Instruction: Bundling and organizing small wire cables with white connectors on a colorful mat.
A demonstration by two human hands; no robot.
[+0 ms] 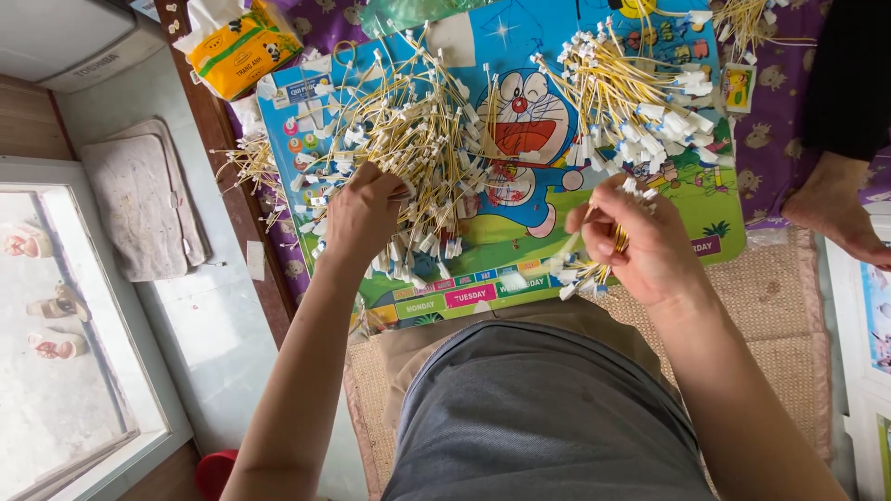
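My left hand (362, 213) rests in yellow wires with white plugs (418, 148); my right hand (640, 241) grips a yellow bundle (585, 271). The board (715, 199) beneath is bright blue and green, with a blue cartoon cat (520, 130). The cloth (775, 130) is purple, patterned.

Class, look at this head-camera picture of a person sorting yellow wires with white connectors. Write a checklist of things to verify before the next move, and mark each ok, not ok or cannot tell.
1. Left hand rests on the loose wire pile: ok.
2. Left grip closed on a single wire: cannot tell, fingers are buried in the pile.
3. Right hand holds a small bundle of wires: ok.
4. Connector ends in that bundle lined up: cannot tell, partly hidden.
5. Second pile kept apart from the first: ok, bare cartoon board shows between them.
6. Another person's hand away from both piles: ok.
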